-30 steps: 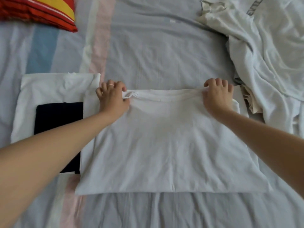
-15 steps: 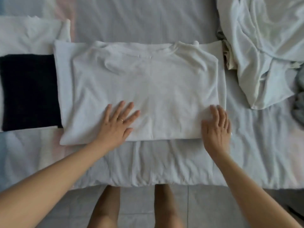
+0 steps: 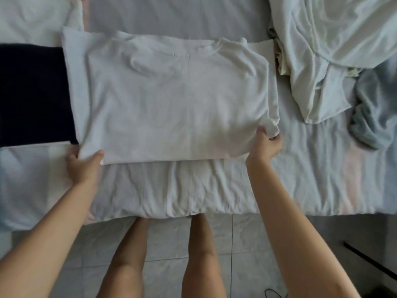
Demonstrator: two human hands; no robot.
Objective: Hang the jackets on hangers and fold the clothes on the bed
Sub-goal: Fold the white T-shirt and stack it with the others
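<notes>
Both hands pinch the near corners of the white T-shirt [image 3: 171,100], left hand [image 3: 82,166] and right hand [image 3: 265,145] set apart, probably to lift its edge for another fold; unfolded clothes [image 3: 322,50] lie to its right

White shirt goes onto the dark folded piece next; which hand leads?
Probably left: the left hand grips the white shirt corner beside the dark folded piece; the right hand grips the opposite corner.
</notes>
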